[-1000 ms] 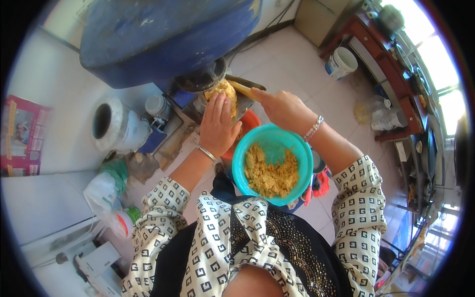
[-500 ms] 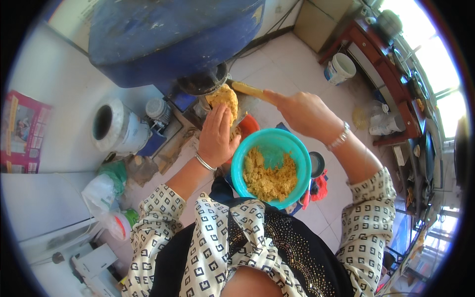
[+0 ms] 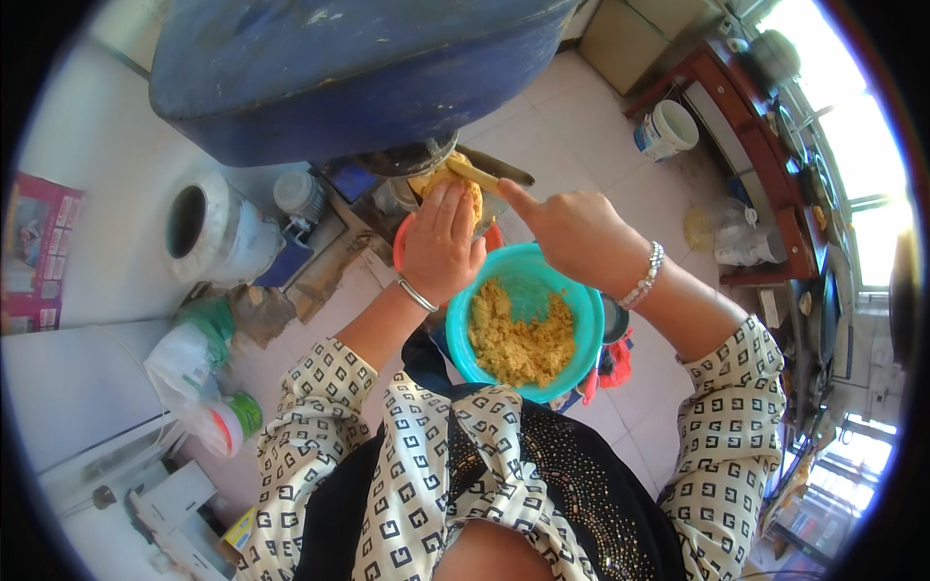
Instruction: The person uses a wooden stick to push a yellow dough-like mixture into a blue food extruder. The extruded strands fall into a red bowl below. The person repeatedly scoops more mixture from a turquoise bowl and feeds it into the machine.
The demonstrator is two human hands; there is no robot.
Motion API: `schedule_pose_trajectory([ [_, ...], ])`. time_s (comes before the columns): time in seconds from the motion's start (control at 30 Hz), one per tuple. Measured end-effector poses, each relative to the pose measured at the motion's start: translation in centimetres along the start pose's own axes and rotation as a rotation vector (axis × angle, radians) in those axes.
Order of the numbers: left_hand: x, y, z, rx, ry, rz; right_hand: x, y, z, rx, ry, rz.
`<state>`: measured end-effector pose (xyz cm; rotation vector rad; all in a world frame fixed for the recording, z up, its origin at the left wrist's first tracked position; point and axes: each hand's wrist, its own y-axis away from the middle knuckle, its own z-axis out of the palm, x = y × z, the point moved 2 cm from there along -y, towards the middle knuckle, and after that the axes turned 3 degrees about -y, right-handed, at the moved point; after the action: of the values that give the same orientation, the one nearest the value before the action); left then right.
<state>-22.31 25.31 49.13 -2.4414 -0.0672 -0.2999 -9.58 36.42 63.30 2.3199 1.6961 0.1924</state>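
Note:
My left hand [image 3: 441, 242] lies with its fingers stretched flat over a lump of yellow dough [image 3: 476, 201], just below the round metal mouth [image 3: 434, 153] of a machine. A short wooden stick [image 3: 473, 175] is gripped in my right hand [image 3: 591, 237], its index finger extended along it. The stick's end touches the dough beside my left fingertips. Beneath my hands, a teal bowl [image 3: 593, 324] holds crumbly yellow dough [image 3: 523, 349]. Part of an orange-red bowl [image 3: 493, 235] shows under my left hand.
The machine's large blue body [image 3: 349, 87] hangs over the far side. A white drum-shaped vessel [image 3: 218, 237] and a motor [image 3: 298, 197] stand at the left. Farther off are a white bucket [image 3: 666, 134] and a brown-red desk [image 3: 722, 87] with pans.
My right hand has come nearer to my left, bringing the wooden stick onto the dough. The left hand stays on the lump. The whole view has shifted slightly.

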Motion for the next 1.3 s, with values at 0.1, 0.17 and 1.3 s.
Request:
schedule_pose_trajectory([
  [0.1, 0.3, -0.1, 0.1, 0.014, 0.006, 0.01, 0.1, -0.4, 0.3, 0.035, -0.026, -0.019],
  [0.17, 0.2, -0.1, 0.3, 0.015, 0.004, 0.02, 0.3, -1.1, 0.7, 0.062, -0.051, -0.022],
  [1.3, -0.5, -1.2, 0.8, 0.064, -0.08, 0.05, 1.8, -0.5, -1.0, 0.048, -0.052, 0.019],
])
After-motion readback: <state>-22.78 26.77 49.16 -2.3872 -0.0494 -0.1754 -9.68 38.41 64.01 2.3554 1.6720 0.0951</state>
